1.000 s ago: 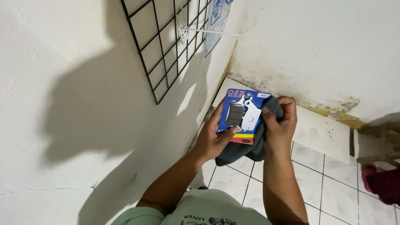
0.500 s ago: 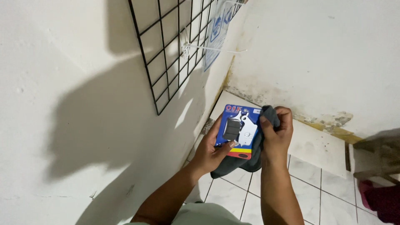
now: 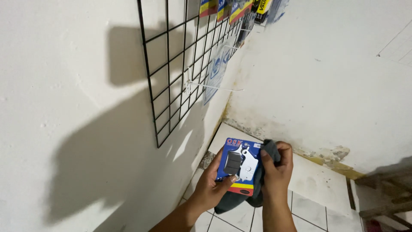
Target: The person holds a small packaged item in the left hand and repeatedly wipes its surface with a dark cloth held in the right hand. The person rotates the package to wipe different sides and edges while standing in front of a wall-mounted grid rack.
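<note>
Blue card backs the blister pack (image 3: pixel 239 165) that the person holds low against the corner where two white walls meet, just above the tiled floor (image 3: pixel 309 215). Under its clear bubble sit a dark grey rectangular pad and a pale metal plate with a hooked outline; a yellow and red strip runs along the card's lower edge. The left hand (image 3: pixel 210 184) grips the pack from its left side, fingers curled behind the card and the thumb pressed on the front near the bottom. The right hand (image 3: pixel 277 169) is closed around a dark grey cloth (image 3: pixel 269 150), bunching it at the fingertips and pressing it against the pack's upper right edge; the rest of the cloth hangs down behind and below the pack, between the two wrists.

On the left wall a black wire grid panel (image 3: pixel 180 73) is mounted, tilting away toward the corner. A white hook (image 3: pixel 201 85) sticks out from it, bare. Further along the grid, other carded packs (image 3: pixel 216 68) hang in blue and white, with yellow and red ones at the very top of the view. The right wall (image 3: pixel 326 77) is stained and flaking along its base. Dark wooden pieces (image 3: pixel 386 193) stand at the far right edge.
</note>
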